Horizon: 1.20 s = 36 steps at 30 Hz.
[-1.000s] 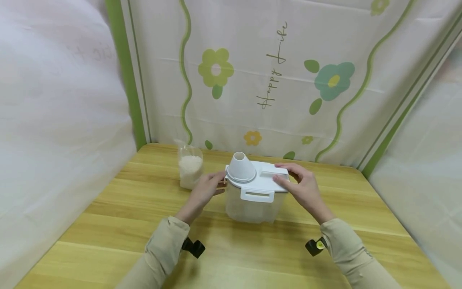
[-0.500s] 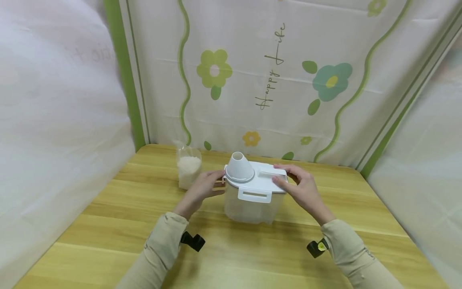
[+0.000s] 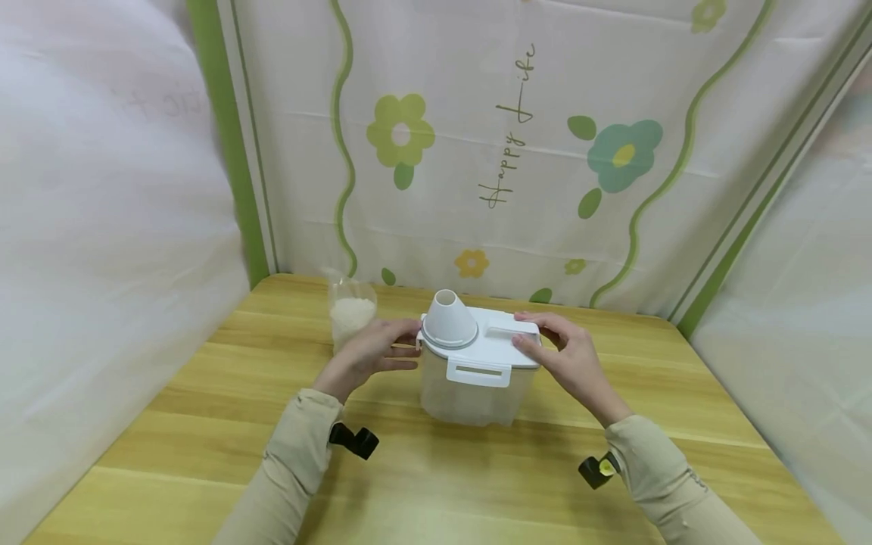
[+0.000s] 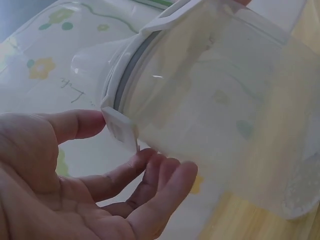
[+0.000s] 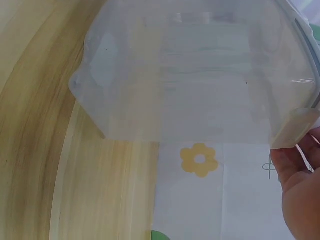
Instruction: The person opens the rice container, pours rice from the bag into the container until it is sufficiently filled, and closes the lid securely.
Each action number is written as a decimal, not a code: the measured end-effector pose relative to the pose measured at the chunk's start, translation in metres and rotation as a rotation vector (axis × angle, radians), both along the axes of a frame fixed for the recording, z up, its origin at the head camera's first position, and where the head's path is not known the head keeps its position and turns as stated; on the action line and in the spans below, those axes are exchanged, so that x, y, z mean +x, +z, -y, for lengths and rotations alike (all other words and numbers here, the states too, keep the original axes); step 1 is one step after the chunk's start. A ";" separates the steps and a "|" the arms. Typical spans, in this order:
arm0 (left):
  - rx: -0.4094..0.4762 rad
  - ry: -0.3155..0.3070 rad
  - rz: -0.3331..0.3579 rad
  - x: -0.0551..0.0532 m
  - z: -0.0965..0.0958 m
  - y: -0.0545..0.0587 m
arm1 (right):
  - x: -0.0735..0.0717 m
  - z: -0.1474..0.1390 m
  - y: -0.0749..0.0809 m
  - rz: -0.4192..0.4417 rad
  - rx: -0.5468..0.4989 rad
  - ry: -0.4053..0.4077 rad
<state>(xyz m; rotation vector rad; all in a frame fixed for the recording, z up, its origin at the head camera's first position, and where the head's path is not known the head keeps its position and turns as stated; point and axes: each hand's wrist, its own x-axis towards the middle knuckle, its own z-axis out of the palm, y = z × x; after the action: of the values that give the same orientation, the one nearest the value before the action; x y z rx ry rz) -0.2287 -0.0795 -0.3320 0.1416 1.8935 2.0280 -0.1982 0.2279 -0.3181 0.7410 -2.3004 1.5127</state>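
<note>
A translucent storage container [image 3: 470, 405] stands upright on the table under a white lid [image 3: 480, 350] with a cone-shaped cap [image 3: 450, 324] and a raised handle [image 3: 512, 328]. Its front latch [image 3: 455, 372] sticks outward. At its left end my left hand [image 3: 371, 352] holds a side latch [image 4: 118, 129] between thumb and index finger; this latch slants away from the wall, and the other fingers curve loosely below. My right hand [image 3: 568, 359] grips the lid's right end, thumb on top beside the handle, fingers behind; the right wrist view shows fingertips against another latch [image 5: 296, 129].
A clear plastic bag of white grains [image 3: 350, 310] stands behind my left hand, partly covered by it. The wooden table [image 3: 654, 393] ends at a patterned curtain [image 3: 436, 227] at the back, with white sheets at both sides.
My left hand has shifted slightly left and forward at the latch, its lower fingers more spread, and now covers more of the bag. The right hand keeps its grip.
</note>
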 end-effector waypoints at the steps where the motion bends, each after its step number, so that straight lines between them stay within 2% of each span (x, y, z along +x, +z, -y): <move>1: 0.004 -0.005 0.006 0.000 0.000 0.000 | 0.000 0.000 0.000 -0.002 -0.004 0.001; 7: 0.067 -0.033 0.046 -0.004 0.003 0.000 | -0.002 0.000 -0.002 -0.022 -0.026 -0.003; 11: 0.114 -0.029 0.067 -0.007 0.005 -0.001 | -0.004 0.000 -0.004 -0.035 -0.049 0.004; 21: 0.268 -0.006 0.199 -0.011 0.006 -0.012 | -0.005 0.001 -0.012 -0.032 -0.115 0.016; 36: 0.359 0.009 0.252 -0.017 0.006 -0.020 | -0.007 0.003 -0.013 -0.023 -0.130 0.009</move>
<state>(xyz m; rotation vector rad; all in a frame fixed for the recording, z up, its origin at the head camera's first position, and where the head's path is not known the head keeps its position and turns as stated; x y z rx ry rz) -0.2455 -0.0855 -0.3517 -0.0312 1.3733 2.2545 -0.2051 0.2254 -0.3313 0.7308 -2.1606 1.6313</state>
